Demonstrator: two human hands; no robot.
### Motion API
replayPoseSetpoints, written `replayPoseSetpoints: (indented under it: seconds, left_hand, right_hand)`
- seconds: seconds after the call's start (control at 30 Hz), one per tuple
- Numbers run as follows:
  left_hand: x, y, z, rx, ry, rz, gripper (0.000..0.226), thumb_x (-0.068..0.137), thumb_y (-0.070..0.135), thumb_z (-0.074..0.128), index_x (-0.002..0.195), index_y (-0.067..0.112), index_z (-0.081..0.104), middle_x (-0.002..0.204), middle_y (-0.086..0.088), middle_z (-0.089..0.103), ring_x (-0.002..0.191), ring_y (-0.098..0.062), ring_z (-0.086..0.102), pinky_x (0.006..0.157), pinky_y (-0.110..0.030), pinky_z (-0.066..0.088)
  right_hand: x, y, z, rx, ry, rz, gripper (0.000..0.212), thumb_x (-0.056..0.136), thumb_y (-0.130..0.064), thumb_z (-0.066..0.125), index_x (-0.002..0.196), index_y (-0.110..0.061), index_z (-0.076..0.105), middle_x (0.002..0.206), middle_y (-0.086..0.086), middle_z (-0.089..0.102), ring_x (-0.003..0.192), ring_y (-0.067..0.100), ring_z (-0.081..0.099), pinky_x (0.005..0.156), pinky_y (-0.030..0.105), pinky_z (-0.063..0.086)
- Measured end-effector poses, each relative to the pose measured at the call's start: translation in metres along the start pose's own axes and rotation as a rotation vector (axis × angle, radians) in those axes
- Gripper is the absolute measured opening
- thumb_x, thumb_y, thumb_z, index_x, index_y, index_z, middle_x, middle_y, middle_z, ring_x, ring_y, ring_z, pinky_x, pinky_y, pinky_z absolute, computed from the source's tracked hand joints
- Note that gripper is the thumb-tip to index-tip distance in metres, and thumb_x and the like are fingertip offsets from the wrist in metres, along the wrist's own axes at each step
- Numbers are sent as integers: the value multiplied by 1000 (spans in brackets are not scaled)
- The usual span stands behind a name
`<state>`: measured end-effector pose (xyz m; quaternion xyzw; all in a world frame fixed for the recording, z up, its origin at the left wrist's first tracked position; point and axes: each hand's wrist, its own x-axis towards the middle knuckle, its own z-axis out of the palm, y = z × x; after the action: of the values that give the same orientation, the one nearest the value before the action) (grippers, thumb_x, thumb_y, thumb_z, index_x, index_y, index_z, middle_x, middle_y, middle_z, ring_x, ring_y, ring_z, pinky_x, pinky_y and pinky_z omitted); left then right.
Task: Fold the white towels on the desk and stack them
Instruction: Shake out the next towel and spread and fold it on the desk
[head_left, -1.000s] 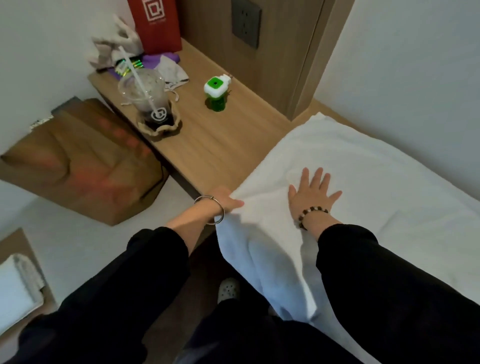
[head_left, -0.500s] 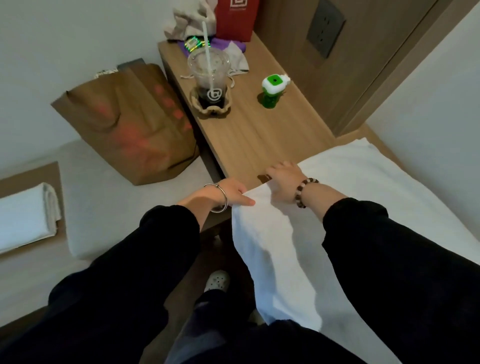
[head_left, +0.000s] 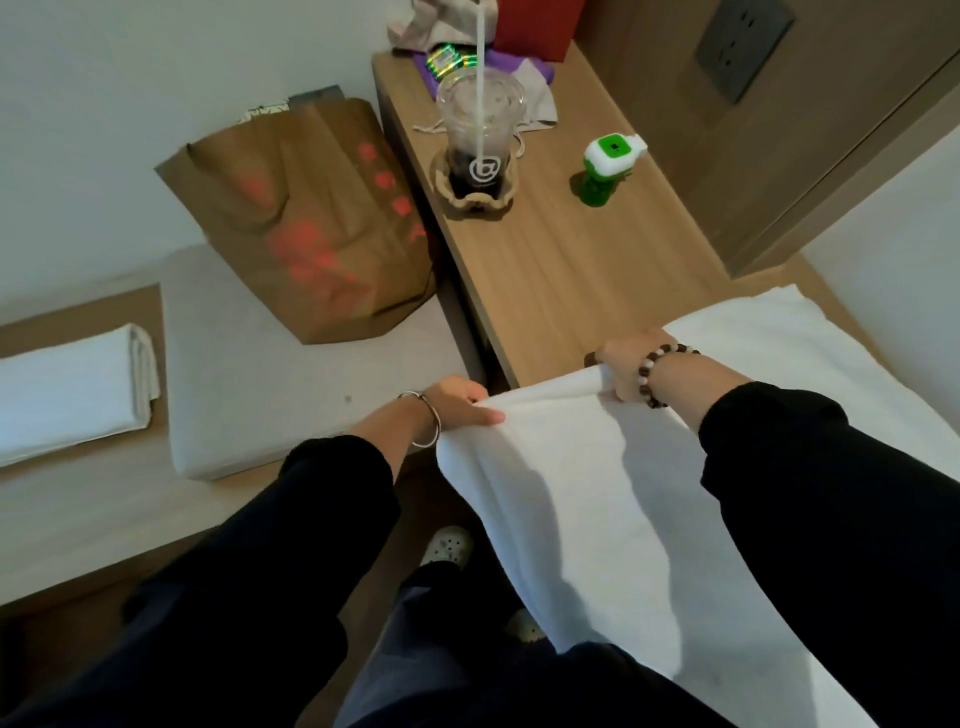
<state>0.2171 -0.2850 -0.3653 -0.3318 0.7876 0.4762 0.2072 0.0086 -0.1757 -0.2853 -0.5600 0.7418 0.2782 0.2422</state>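
On the wooden desk (head_left: 561, 270) the white towel (head_left: 597, 493) lies with its near part hanging over the front edge. My left grip (head_left: 457, 402) and right grip (head_left: 621, 366) each pinch its lifted edge. I think I should keep both corners level and taut, so that the edges meet cleanly in the fold.

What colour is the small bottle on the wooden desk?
The small plastic bottle is green, white-topped; head view.

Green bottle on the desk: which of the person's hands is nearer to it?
Right. The right hand grips the white towel at the desk's near edge, in line with the green bottle; the left hand grips it farther left, by the desk's corner.
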Motion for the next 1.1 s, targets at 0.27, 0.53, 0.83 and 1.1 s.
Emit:
replayPoseSetpoints:
  seconds: [0.27, 0.53, 0.83, 1.1]
  left_hand:
    - [11, -11, 17, 175, 64, -59, 24, 78, 25, 72, 98, 11, 68, 93, 0, 57, 89, -19, 52, 77, -29, 41]
    - [16, 65, 7, -12, 809, 286, 35, 83, 17, 36, 97, 6, 66, 92, -7, 64, 86, -20, 55, 71, -27, 40]
    - [64, 133, 32, 278, 474, 352, 26, 86, 22, 61, 110, 12, 62, 110, -9, 58, 109, -28, 48, 90, -36, 40]
    - [70, 159, 12, 85, 173, 202, 32, 92, 25, 57, 64, 19, 43, 66, 1, 46, 66, -18, 44, 55, -22, 33]
  right_hand:
    - [14, 6, 19, -35, 273, 174, 26, 84, -25, 52, 109, -17, 53, 104, 2, 55, 105, 24, 48, 96, 38, 30]
    - [6, 26, 48, 123, 641, 188, 27, 86, -28, 51, 107, -12, 51, 111, 9, 51, 111, 31, 43, 111, 49, 17]
    - [-10, 80, 51, 57, 595, 67, 40, 67, -14, 57, 106, -10, 63, 95, 7, 57, 102, 31, 48, 106, 47, 21]
    - [-25, 158, 50, -40, 444, 465, 38, 85, -15, 48, 122, -12, 56, 118, 8, 52, 119, 30, 38, 113, 52, 7]
